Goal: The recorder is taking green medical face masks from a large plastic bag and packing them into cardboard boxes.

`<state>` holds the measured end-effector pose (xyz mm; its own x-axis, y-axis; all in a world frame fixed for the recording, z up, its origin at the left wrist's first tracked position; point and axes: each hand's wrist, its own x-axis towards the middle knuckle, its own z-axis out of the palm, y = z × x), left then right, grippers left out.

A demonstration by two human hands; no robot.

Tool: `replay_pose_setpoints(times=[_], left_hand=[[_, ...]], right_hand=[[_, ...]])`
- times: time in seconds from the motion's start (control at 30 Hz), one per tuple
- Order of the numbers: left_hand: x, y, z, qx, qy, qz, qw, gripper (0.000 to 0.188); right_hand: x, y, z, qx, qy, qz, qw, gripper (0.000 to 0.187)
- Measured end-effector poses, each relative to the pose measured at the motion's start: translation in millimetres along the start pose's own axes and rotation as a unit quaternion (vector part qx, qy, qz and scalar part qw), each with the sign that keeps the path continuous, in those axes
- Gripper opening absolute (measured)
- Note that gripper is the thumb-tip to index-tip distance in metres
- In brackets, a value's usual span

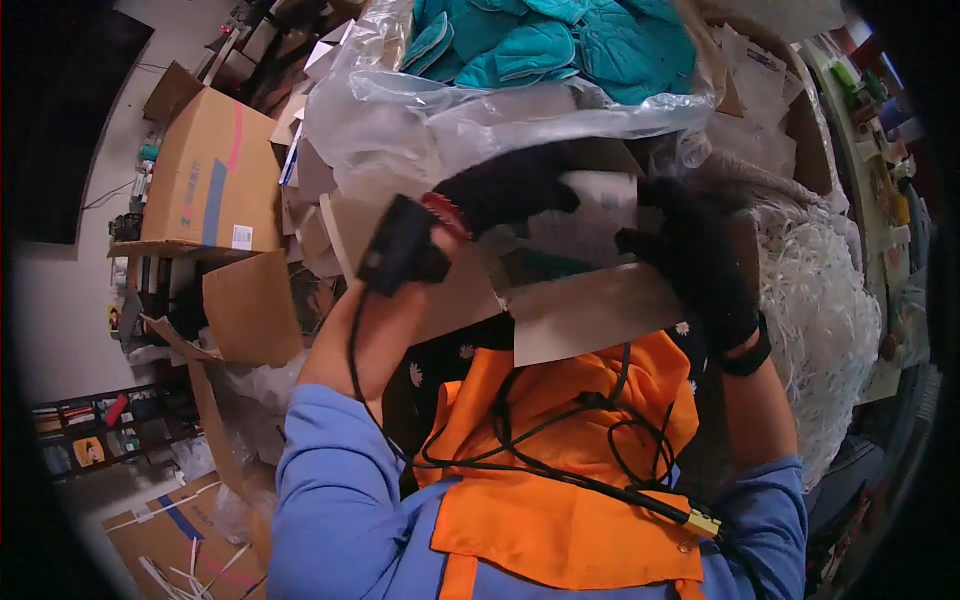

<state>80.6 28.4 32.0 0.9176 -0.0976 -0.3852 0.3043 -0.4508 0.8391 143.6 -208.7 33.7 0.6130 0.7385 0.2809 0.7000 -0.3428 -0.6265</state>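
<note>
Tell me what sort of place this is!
Probably a packing room or workshop: see the piled teal fabric pieces in clear plastic sheeting, the big brown cardboard box and the heap of thin white strips.

A pale, greyish wall (112,215) bends along the left side, with a large dark panel (75,110) against it, too dim to read as screen or opening. Below it, a low dark shelving unit (112,432) holds small mixed items in its compartments. Along the right rim runs a long, pale-edged bench or shelf (868,235), cluttered with green and other coloured objects. The light is muted, brighter on the wall, and the outer edges sink into black.
</note>
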Motion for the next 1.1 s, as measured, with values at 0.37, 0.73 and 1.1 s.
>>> replay_pose_setpoints(times=[0.37,0.73,1.1], left_hand=[[-29.0,-64.9,6.3,0.309,0.357,0.209,0.857,0.028],[-11.8,-60.5,51.5,-0.115,0.299,0.22,0.922,0.015],[-23.3,-45.7,61.3,0.104,0.295,0.225,0.923,0.034]], right_hand=[[-9.7,32.1,-15.0,-0.075,0.067,-0.007,0.995,0.021],[-19.6,-6.1,-13.4,0.118,0.098,0.133,0.979,0.019],[-39.6,37.5,-6.6,0.057,0.034,0.171,0.983,0.037]])
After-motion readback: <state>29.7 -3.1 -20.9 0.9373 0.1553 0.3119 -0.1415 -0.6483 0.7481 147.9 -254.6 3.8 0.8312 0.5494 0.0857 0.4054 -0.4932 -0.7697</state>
